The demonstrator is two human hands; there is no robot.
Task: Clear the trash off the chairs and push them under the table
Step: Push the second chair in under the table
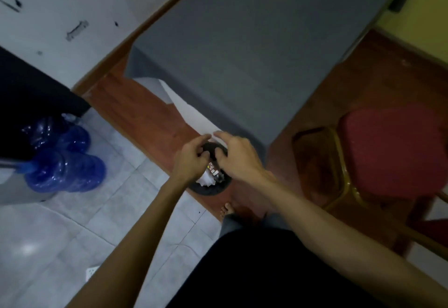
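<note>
Both my hands hover over a small round black bin (208,190) on the floor at the table's near corner. Inside it lie crumpled white paper (206,180) and a wrapper with printed colours (213,168). My left hand (191,159) has its fingers curled above the bin's far rim; whether it holds anything is hidden. My right hand (236,156) is spread, palm down, fingers apart, over the bin's right side. A red cushioned chair with a gold frame (392,152) stands to the right, beside the grey-covered table (254,48); its seat is bare.
Blue plastic water jugs (65,159) sit on the tiled floor at the left, next to a dark cabinet (29,99). A white sheet (184,106) hangs at the table's edge. My bare foot (226,209) is just below the bin.
</note>
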